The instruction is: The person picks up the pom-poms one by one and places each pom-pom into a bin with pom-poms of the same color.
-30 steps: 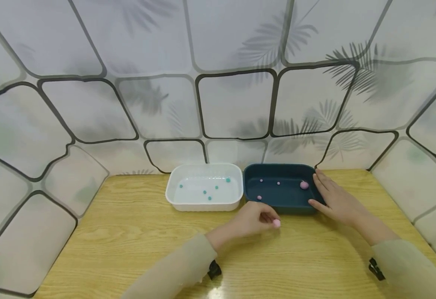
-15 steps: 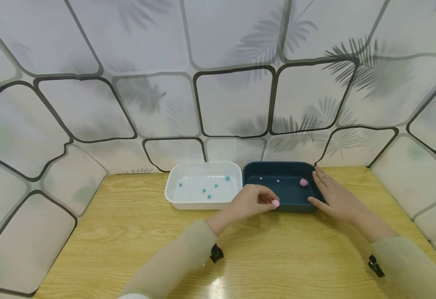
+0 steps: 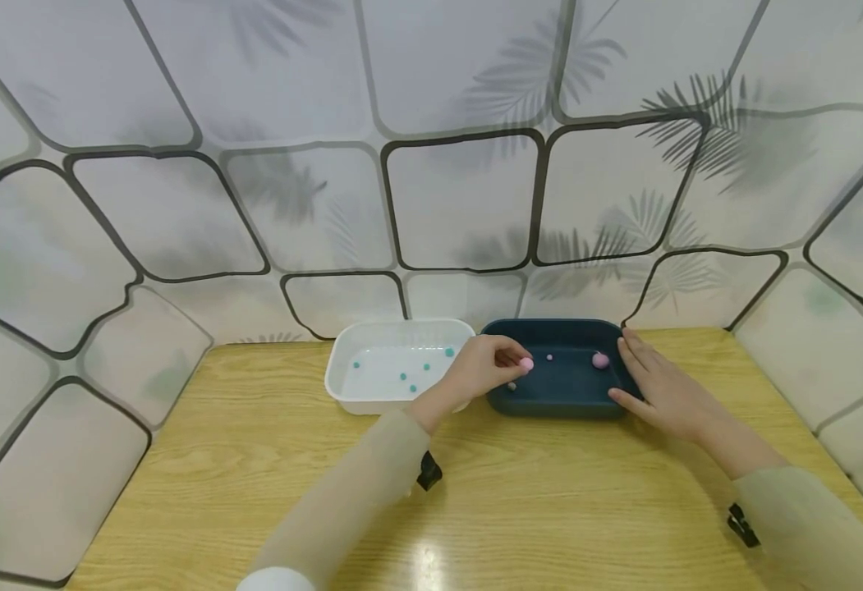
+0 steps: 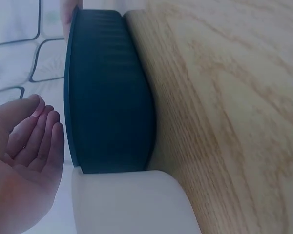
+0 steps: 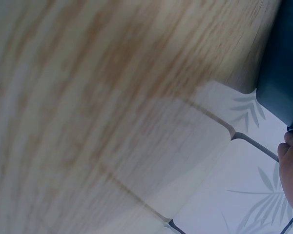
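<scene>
Over the left part of the dark blue tray (image 3: 558, 408), my left hand (image 3: 481, 367) pinches a small pink ball (image 3: 526, 364) between thumb and fingertips. In the left wrist view the left hand (image 4: 29, 156) is beside the tray's rim, the pink ball (image 4: 38, 106) at its fingertips. My right hand (image 3: 660, 390) rests with straight fingers on the tray's right rim. Inside the tray lie a larger pink lump (image 3: 600, 360), a tiny pink bead (image 3: 549, 357) and another small bead (image 3: 511, 386) near the front wall. The left hand may hide more of the tray's floor.
A white tray (image 3: 372, 406) stands against the blue tray's left side, with several small teal beads (image 3: 426, 367) in it. Both trays sit at the back of the wooden table (image 3: 268, 460), close to the patterned wall (image 3: 468, 205).
My left hand has risen from the table in front of the blue tray and moved back and slightly left over it, carrying the pink ball. The right hand has stayed on the rim.
</scene>
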{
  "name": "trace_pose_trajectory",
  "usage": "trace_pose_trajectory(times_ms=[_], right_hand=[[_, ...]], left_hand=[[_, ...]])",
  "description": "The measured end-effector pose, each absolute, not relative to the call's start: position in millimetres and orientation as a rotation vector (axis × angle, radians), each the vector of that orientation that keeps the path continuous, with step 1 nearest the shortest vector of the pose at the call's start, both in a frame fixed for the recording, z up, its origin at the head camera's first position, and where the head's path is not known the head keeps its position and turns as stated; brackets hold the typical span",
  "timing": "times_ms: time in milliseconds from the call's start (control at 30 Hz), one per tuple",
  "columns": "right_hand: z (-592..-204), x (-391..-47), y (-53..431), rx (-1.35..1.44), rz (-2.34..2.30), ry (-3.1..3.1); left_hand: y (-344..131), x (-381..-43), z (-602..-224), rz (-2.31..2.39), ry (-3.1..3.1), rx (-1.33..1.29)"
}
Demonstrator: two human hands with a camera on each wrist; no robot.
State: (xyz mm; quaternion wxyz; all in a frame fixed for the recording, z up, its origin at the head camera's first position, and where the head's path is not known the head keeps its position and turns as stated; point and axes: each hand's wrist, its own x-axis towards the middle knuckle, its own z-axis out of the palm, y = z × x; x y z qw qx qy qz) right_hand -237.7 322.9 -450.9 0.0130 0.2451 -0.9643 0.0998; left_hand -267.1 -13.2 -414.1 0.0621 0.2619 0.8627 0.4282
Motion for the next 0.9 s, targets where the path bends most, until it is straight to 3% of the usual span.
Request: trace_pose_trajectory(times_ms=[900], right_hand=[[-451.8, -239.3, 323.4, 0.777, 0.317, -2.981]], left_hand=[[-20.9, -308.1, -422.4, 1.503, 2.672, 0.485]])
